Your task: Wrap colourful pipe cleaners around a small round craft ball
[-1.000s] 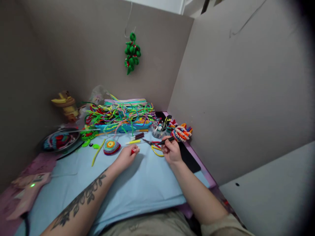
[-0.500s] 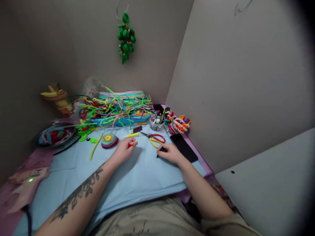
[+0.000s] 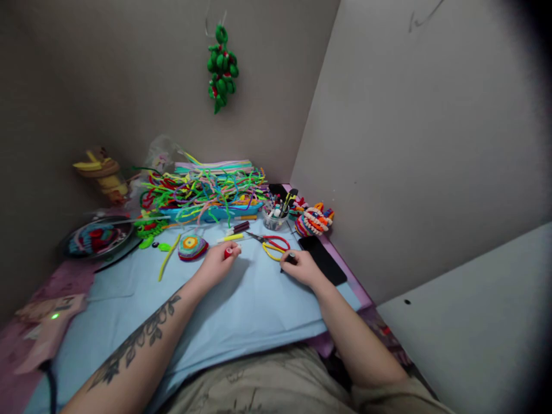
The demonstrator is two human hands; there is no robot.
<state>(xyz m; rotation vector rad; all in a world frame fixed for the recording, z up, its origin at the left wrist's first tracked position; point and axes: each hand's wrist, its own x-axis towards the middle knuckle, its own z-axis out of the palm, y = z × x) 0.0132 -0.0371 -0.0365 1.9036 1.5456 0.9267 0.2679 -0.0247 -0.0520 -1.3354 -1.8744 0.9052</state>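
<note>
Fingers (image 3: 233, 253) of left hand (image 3: 217, 267) pinch small red piece (image 3: 227, 252); right hand (image 3: 303, 268) grips dark pen (image 3: 288, 258). Clear cup (image 3: 272, 221) holds pens; blue tray (image 3: 215, 215) heaped with pipe cleaners (image 3: 202, 190).

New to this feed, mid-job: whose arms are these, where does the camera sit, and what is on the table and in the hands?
No machine: these are a person's two bare arms, seen from one camera on their head, looking forward and down. The left hand pinches a small red piece; the right hand grips a dark tool, both on the blue mat. Beyond them lie scissors and, at the right, a phone; farther back, a pipe-cleaner pile, a cup of tools and a woven disc.
</note>
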